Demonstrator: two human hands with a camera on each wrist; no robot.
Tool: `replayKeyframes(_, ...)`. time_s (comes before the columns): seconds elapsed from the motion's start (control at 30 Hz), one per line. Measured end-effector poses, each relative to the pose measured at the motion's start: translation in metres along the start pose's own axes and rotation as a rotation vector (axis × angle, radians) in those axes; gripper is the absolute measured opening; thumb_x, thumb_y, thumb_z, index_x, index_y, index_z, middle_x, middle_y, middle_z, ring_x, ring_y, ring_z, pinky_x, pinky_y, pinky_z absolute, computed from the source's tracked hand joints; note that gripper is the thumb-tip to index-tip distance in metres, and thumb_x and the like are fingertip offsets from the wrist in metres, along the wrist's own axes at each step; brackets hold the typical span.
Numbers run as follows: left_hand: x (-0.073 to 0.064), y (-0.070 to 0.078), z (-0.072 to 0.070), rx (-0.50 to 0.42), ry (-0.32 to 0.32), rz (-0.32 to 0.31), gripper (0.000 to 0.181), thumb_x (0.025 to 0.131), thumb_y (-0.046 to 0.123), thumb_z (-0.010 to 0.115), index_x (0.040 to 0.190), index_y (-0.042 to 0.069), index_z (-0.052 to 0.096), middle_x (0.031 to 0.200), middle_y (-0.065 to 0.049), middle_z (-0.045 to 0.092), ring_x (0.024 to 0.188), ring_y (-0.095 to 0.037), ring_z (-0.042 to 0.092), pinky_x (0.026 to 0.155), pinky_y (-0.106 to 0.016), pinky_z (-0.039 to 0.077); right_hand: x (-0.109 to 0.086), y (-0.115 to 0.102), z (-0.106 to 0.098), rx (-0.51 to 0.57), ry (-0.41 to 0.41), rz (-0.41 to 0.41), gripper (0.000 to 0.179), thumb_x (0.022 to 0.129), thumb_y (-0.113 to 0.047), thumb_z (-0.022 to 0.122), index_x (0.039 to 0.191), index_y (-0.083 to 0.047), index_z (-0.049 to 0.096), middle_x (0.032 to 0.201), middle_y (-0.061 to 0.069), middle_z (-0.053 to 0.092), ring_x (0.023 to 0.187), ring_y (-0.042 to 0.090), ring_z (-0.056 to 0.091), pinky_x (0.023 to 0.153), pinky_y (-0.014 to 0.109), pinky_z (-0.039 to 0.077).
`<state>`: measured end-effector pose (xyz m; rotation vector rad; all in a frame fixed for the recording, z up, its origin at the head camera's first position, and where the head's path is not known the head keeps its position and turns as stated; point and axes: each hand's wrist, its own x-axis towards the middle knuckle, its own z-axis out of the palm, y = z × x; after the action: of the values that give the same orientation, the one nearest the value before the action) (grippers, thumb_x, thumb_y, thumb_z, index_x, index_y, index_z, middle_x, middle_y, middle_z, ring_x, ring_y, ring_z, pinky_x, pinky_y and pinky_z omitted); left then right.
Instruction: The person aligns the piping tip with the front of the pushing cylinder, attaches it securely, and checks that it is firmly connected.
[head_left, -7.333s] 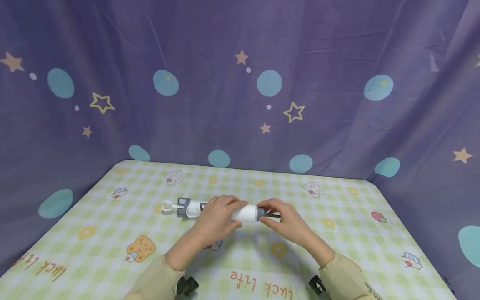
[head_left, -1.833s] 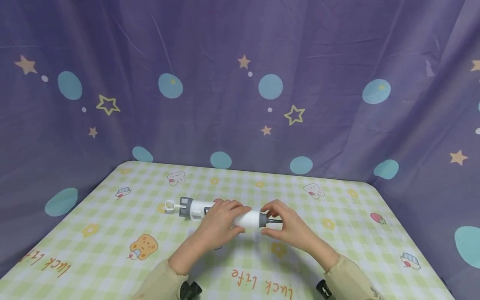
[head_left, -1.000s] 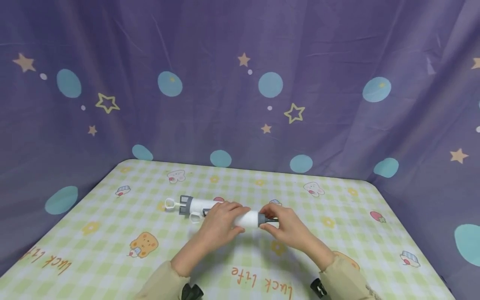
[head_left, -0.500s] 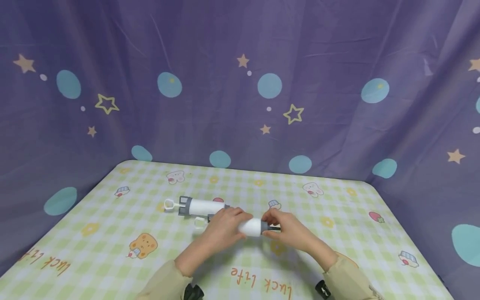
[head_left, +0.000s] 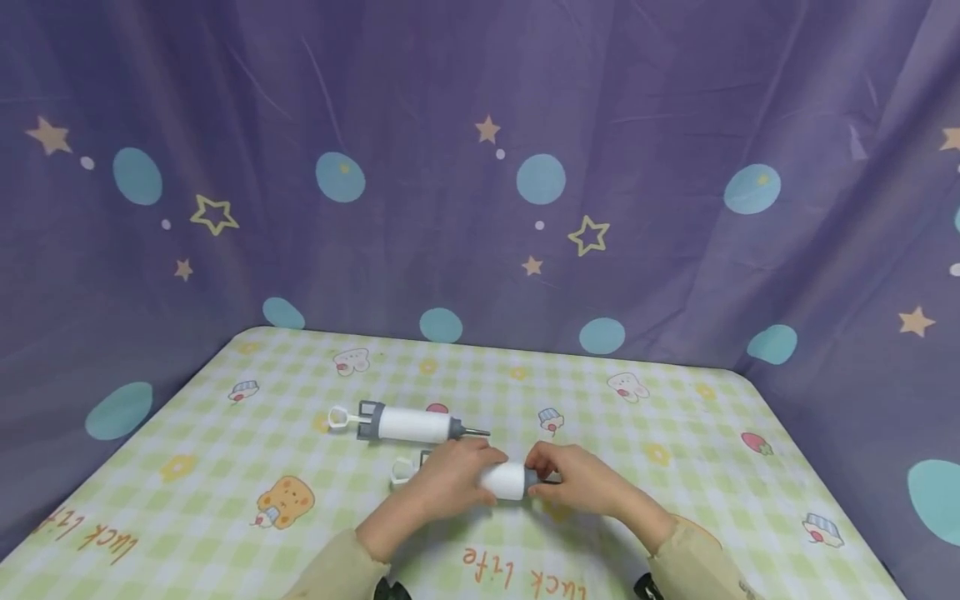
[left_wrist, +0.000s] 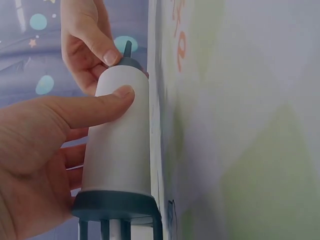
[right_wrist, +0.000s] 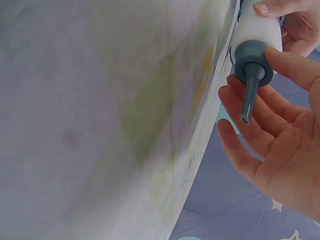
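Two white syringe-like tubes with dark grey ends lie on the cloth. In the head view, my left hand [head_left: 454,477] grips the white barrel of the nearer syringe [head_left: 504,481]. The thumb of that left hand [left_wrist: 75,112] lies along the barrel in the left wrist view. My right hand [head_left: 576,479] pinches the grey collar at its nozzle end; the nozzle [right_wrist: 249,102] points out past the fingers in the right wrist view. The farther syringe [head_left: 416,424] lies untouched behind my left hand, its ring handle at the left and thin nozzle at the right.
A checked, patterned cloth [head_left: 352,533] covers the table. Behind it hangs a purple curtain [head_left: 637,117] with stars and blue dots. The farther syringe's nozzle reaches close behind my left hand.
Both hands have drawn the nearer syringe toward the person, away from the other one. The farther syringe, earlier mostly hidden behind the left hand, stays in place and now shows whole.
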<state>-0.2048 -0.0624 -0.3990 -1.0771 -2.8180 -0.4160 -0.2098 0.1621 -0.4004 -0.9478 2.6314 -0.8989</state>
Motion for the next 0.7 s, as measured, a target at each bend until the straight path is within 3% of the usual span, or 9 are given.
replayKeyframes(0.23,-0.0009,0.0047,-0.0027,-0.024,-0.045,-0.016,0.049,0.065,0.032,0.079,0.110,0.016,0.065,0.101,0.004,0.064,0.089,-0.012,0.060,0.077,-0.027,0.048,-0.0020,-0.0022,0.0018,-0.019,-0.012,0.010,0.021,0.083,-0.028,0.065,0.100,-0.019,0.057,0.088,-0.011,0.063,0.077,0.000,0.057,0.070,0.025,0.048)
replayKeyframes(0.7,0.0011,0.0040,-0.0020,-0.018,-0.049,-0.038,0.047,0.070,0.036,0.075,0.110,0.014,0.064,0.098,0.002,0.065,0.084,-0.011,0.059,0.073,-0.026,0.047,-0.0020,-0.0040,-0.0010,-0.006,-0.036,0.012,0.023,0.085,-0.029,0.063,0.103,-0.016,0.058,0.092,-0.008,0.064,0.080,0.002,0.058,0.071,0.024,0.048)
